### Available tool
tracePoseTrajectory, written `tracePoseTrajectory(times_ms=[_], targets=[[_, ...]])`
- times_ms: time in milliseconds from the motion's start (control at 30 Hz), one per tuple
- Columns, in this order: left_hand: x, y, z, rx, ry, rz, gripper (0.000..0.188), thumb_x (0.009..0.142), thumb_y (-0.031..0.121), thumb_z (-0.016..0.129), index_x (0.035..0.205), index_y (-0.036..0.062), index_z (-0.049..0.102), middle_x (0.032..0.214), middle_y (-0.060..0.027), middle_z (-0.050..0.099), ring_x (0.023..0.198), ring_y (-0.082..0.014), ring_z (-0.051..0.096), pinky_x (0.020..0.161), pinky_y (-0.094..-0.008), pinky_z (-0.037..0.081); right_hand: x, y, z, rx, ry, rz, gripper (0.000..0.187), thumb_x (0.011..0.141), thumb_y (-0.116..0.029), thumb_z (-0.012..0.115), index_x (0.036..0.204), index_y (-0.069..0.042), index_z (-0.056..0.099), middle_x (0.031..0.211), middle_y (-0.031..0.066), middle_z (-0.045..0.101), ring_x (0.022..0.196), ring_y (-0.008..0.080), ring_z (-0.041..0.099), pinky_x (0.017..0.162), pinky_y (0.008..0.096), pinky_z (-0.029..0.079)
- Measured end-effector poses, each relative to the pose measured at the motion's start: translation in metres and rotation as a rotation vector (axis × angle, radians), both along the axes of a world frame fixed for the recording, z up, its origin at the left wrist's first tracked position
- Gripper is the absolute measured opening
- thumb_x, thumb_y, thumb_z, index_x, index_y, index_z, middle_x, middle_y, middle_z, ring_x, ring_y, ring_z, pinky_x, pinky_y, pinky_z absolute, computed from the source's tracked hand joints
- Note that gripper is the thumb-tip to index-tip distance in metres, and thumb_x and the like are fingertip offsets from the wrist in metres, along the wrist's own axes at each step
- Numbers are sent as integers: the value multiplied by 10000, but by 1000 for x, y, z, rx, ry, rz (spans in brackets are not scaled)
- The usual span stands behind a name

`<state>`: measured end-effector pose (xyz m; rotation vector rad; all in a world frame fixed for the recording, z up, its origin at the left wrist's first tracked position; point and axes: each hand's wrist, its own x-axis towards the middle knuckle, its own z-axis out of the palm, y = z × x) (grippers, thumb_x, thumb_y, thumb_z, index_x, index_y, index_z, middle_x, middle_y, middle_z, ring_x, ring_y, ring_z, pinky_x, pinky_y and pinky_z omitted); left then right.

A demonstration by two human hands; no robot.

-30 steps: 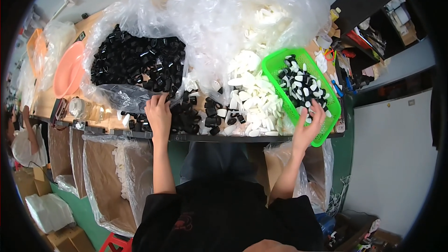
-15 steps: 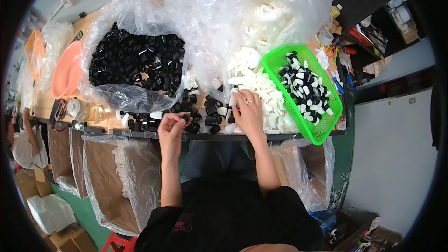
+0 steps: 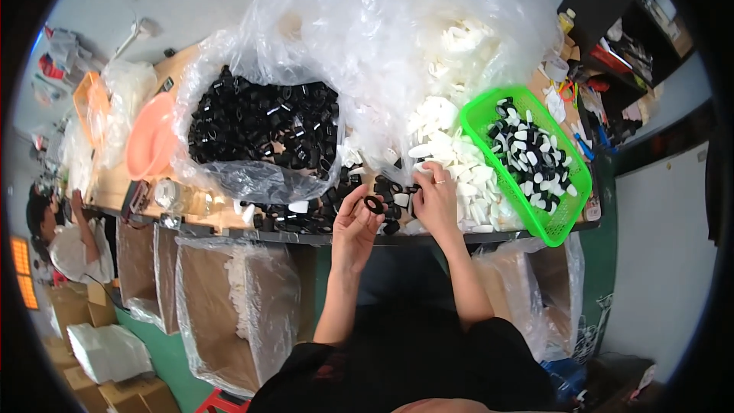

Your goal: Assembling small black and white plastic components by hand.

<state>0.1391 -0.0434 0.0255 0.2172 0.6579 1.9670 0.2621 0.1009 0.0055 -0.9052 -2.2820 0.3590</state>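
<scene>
My left hand (image 3: 354, 231) is closed on a black plastic ring-shaped cap (image 3: 373, 204), pinched between thumb and fingers with its round opening turned up. Close by on the right, my right hand (image 3: 436, 205) has its fingers bent down over the loose parts at the table edge; whatever lies in its fingertips is too hidden to name. Loose black caps (image 3: 390, 187) lie between the two hands. White flat oval pieces (image 3: 475, 181) are heaped just right of my right hand. An open clear bag of black caps (image 3: 264, 118) rests behind my left hand.
A green plastic basket (image 3: 470, 118) of black-and-white pieces stands at the right. Clear plastic sheeting (image 3: 344, 23) covers the back. Left are a pink basin (image 3: 151, 138) and a glass jar (image 3: 166, 193). Lined cartons (image 3: 206, 306) stand below; another person (image 3: 76, 248) sits far left.
The view has swung left. My left hand has come right, nearer my right hand, and the black cap now shows its round opening. My right hand has drawn slightly toward me.
</scene>
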Motion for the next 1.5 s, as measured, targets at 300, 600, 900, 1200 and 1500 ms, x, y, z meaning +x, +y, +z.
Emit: tracePoseTrajectory(times_ms=[300, 600, 900, 1200, 1500], targets=[[-1, 1, 1, 25, 62, 16, 325, 959, 23, 589, 1284, 18, 574, 1222, -158, 635, 1099, -269, 653, 942, -332, 564, -1, 4, -14, -21, 61, -45, 272, 728, 63, 655, 981, -34, 640, 1138, 118, 552, 903, 321, 572, 806, 431, 476], [-3, -1, 2, 15, -2, 31, 309, 978, 33, 560, 1285, -1, 566, 1211, -154, 640, 1099, -270, 655, 947, -341, 562, 0, 9, -17, -305, 304, -51, 209, 810, 80, 654, 997, -12, 637, 1092, 127, 610, 875, 291, 629, 756, 373, 515], [1, 3, -4, -48, 79, 43, 259, 978, 46, 585, 1230, -10, 596, 1142, -135, 671, 1033, -246, 681, 877, -312, 579, 14, -17, 48, -394, 482, 91, 134, 855, 11, 691, 979, -30, 665, 947, 104, 667, 816, 240, 639, 729, 316, 502], [9, 7, -1, -104, 178, 79, 227, 960, 23, 616, 1183, -10, 639, 1078, -78, 684, 939, -159, 679, 848, -298, 588, 10, -43, 68, -308, 430, 291, 388, 807, -27, 773, 1164, -80, 631, 886, 59, 675, 755, 197, 654, 670, 308, 520], [13, 5, 7, -199, 347, 104, 178, 960, 7, 613, 1119, -38, 677, 1019, -56, 665, 914, -135, 657, 813, -300, 595, 8, -42, 60, -191, 363, 306, 378, 806, -23, 759, 1157, -81, 631, 880, 74, 667, 761, 228, 655, 665, 331, 529]])
